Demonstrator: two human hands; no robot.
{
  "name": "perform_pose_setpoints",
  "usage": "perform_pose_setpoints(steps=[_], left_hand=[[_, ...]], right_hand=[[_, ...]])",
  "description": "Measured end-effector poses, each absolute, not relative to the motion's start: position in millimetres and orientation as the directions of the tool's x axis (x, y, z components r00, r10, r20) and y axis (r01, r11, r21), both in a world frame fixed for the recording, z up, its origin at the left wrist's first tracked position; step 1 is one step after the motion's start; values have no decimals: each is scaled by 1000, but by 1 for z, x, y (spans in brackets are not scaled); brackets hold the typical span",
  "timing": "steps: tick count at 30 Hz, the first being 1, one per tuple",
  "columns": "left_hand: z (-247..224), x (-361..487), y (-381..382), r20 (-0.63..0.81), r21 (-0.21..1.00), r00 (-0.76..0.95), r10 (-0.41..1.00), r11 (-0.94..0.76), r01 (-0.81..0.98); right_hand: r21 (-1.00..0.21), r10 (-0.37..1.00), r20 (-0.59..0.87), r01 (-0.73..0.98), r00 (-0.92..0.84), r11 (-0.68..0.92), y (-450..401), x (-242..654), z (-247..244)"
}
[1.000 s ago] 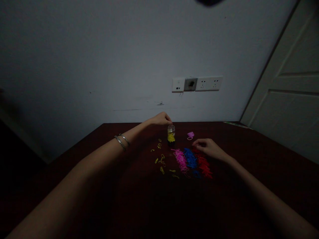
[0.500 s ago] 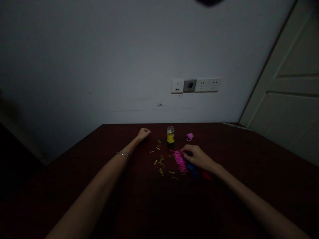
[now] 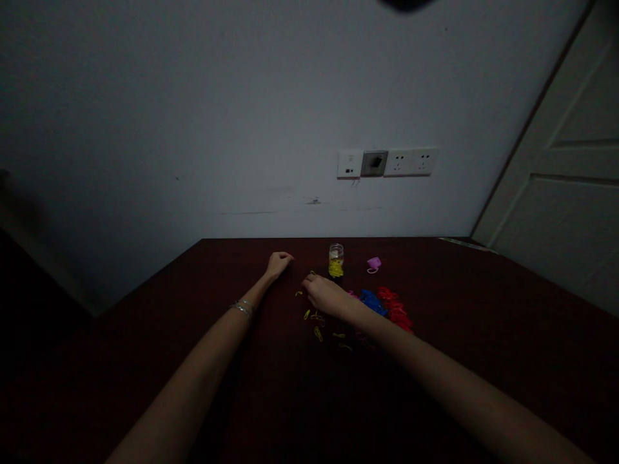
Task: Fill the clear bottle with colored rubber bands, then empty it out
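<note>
Loosely curled, my left hand point(image 3: 279, 265) rests on the table toward the back, with nothing visible in its fingers. My right hand point(image 3: 325, 295) reaches across to the scattered yellow rubber bands point(image 3: 318, 334), fingertips pinched together and pointing down among them. Whether a band sits between those fingertips is too dark and small to tell. Just behind the right hand stands a small clear jar point(image 3: 336, 251), upright, partly filled with yellow bands. Under and beside my right forearm lie blue bands point(image 3: 372, 301), red bands point(image 3: 394, 306) and pink bands point(image 3: 353, 294), the pink mostly hidden.
A pink tag-like piece with a loop point(image 3: 374, 263) lies right of the jar. Behind the dark table point(image 3: 271, 399) rises a pale wall with switches and sockets point(image 3: 410, 162). A white door point(image 3: 575, 212) is at the right.
My right hand has moved left from the pink pile to the yellow bands, uncovering more of the blue and red piles. My left hand stays in place. The view has shifted slightly.
</note>
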State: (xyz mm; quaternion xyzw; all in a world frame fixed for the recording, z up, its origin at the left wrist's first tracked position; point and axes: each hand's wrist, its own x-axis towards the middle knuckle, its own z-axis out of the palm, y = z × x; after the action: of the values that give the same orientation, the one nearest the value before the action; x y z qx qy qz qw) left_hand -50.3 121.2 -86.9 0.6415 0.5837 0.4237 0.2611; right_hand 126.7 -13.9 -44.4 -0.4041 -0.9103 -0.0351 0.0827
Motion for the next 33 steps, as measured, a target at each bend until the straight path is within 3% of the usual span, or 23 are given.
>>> perform_pose_setpoints(steps=[8,14,21,27,33], left_hand=[[-85,-51,118,258,804,-14,966,-206,558],[-87,-52,119,226,804,-24,974,-172,569],[-90,-53,121,253,807,-22,967,-198,556],[-87,-51,118,234,816,-37,972,-175,551],[-88,-51,118,246,815,-31,969,-190,547]], right_hand=[[4,881,163,893,-444,450,29,100,-58],[-48,914,131,918,-384,393,32,99,-53],[-115,849,94,842,-520,528,38,106,-46],[-304,727,-18,696,-687,651,24,116,-33],[-471,659,-110,623,-744,624,3,133,-11]])
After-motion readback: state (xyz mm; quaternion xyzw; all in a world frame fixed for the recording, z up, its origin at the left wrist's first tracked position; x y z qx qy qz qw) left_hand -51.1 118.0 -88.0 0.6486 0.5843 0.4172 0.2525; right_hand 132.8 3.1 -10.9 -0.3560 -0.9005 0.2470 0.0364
